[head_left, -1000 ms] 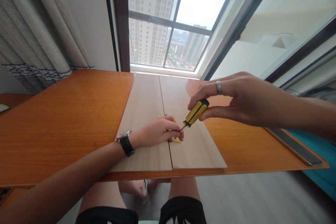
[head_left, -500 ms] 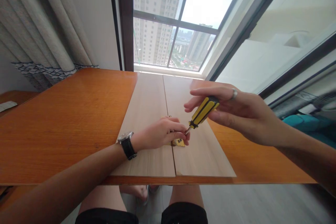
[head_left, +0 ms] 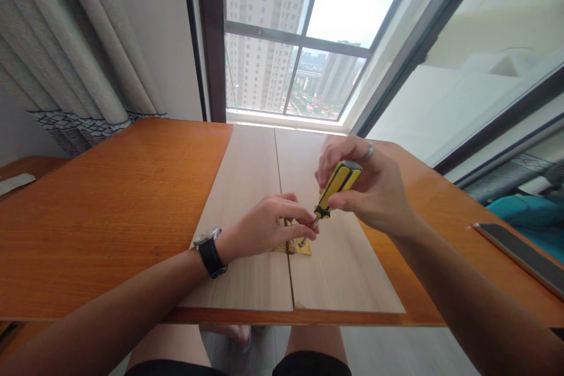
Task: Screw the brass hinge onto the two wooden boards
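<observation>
Right hand [head_left: 370, 188], ring on one finger, gripping the yellow-and-black plastic handle of a small screwdriver [head_left: 331, 191]; the shaft slants down and to the left, its tip resting on a flat brass-coloured metal hinge [head_left: 296, 245]. Left hand [head_left: 268, 224], black wristwatch [head_left: 210, 254] at the wrist, fingers closed down on the hinge, fingertips pinched just beside the screwdriver tip. The hinge straddles the seam between two pale wood-grain rectangular boards [head_left: 251, 188], laid side by side. The boards lie on an orange-brown wooden table [head_left: 118, 200]. Right of the hinge, near the table's edge, a dark flat slab [head_left: 524, 255]. Beyond the hinge, a window [head_left: 286, 35]; to its left, grey pleated curtains [head_left: 66, 41].
</observation>
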The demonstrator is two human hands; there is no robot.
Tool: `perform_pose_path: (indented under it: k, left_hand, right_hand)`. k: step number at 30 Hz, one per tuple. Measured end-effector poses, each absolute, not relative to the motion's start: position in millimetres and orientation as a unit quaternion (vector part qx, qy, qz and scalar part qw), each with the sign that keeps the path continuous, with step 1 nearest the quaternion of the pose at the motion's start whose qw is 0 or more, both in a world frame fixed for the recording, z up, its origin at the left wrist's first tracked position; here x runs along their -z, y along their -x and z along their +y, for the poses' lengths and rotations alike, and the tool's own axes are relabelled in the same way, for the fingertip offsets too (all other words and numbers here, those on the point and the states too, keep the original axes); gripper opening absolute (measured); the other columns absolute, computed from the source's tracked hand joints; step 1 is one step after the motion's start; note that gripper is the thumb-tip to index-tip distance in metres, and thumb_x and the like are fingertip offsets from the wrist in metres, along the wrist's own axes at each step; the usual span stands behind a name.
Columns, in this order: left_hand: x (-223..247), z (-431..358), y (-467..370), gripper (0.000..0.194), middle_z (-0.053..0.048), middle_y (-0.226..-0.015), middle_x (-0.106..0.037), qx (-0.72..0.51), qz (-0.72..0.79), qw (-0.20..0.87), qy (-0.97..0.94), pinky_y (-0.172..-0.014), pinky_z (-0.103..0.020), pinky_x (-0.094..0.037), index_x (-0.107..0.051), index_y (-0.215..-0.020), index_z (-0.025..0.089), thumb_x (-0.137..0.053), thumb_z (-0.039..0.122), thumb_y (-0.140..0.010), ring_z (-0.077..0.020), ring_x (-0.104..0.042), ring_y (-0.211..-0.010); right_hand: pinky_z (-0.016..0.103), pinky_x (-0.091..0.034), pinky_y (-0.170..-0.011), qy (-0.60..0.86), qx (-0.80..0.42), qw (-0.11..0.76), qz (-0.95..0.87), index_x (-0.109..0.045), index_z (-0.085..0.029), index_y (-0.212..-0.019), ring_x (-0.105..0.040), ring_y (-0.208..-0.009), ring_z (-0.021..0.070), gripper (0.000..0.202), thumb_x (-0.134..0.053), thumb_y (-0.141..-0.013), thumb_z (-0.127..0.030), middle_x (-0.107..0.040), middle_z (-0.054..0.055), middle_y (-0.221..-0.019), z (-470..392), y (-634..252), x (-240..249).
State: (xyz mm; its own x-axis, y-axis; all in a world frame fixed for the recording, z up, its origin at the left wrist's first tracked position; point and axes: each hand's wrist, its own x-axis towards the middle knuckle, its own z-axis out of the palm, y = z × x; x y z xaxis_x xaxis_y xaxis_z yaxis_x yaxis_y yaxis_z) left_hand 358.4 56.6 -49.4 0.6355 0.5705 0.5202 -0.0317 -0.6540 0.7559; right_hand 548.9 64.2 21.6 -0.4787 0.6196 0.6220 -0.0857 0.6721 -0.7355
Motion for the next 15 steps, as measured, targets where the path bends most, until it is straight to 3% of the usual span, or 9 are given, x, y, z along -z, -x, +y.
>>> perform_pose_path:
  k: [3,5,7,11,15]
  left_hand:
    - [49.0,56.6,-359.4,0.013,-0.005,-0.090,-0.077,-0.379,0.158,0.383,-0.827,-0.093,-0.030,-0.050,-0.076,-0.086,0.015,-0.068,0.020,-0.094,-0.0157,-0.065,-0.088]
    - [48.9,56.3,-359.0,0.016,-0.005,-0.092,-0.077,-0.374,0.152,0.388,-0.829,-0.093,-0.030,-0.050,-0.076,-0.087,0.015,-0.065,0.021,-0.097,-0.0154,-0.066,-0.088]
    - [48.9,56.0,-358.0,0.017,-0.006,-0.094,-0.077,-0.369,0.149,0.390,-0.830,-0.092,-0.029,-0.050,-0.077,-0.089,0.015,-0.063,0.021,-0.098,-0.0153,-0.066,-0.090]
    - [49.5,56.4,-356.3,0.017,-0.006,-0.096,-0.076,-0.360,0.132,0.379,-0.842,-0.093,-0.030,-0.050,-0.077,-0.092,0.015,-0.063,0.023,-0.098,-0.0171,-0.063,-0.096]
    - [50.7,57.8,-356.9,0.023,-0.008,-0.093,-0.076,-0.377,0.111,0.364,-0.845,-0.089,-0.031,-0.050,-0.077,-0.090,0.015,-0.066,0.034,-0.096,-0.0184,-0.061,-0.094]
  right_hand:
    - [0.032,-0.057,-0.071,0.137,-0.413,0.432,-0.790,-0.069,-0.021,-0.122,-0.066,-0.080,0.0169,0.044,-0.075,-0.086,-0.045,-0.069,0.005,-0.088,62.9,-554.4,-16.4]
    - [0.035,-0.059,-0.078,0.132,-0.451,0.391,-0.791,-0.068,-0.020,-0.128,-0.070,-0.093,0.0199,0.039,-0.066,-0.095,-0.041,-0.073,0.009,-0.101,58.8,-560.6,-13.8]
    - [0.034,-0.061,-0.076,0.131,-0.486,0.375,-0.779,-0.070,-0.022,-0.125,-0.071,-0.093,0.0193,0.030,-0.065,-0.096,-0.031,-0.074,0.009,-0.105,54.4,-566.0,-11.5]
    - [0.032,-0.058,-0.065,0.139,-0.488,0.412,-0.757,-0.073,-0.022,-0.105,-0.069,-0.078,0.0183,0.029,-0.084,-0.079,-0.028,-0.074,0.004,-0.086,49.8,-564.5,-5.6]
    - [0.030,-0.051,-0.062,0.157,-0.438,0.480,-0.744,-0.063,-0.024,-0.086,-0.061,-0.066,0.0149,0.045,-0.097,-0.057,-0.028,-0.068,-0.002,-0.075,47.9,-551.4,0.8]
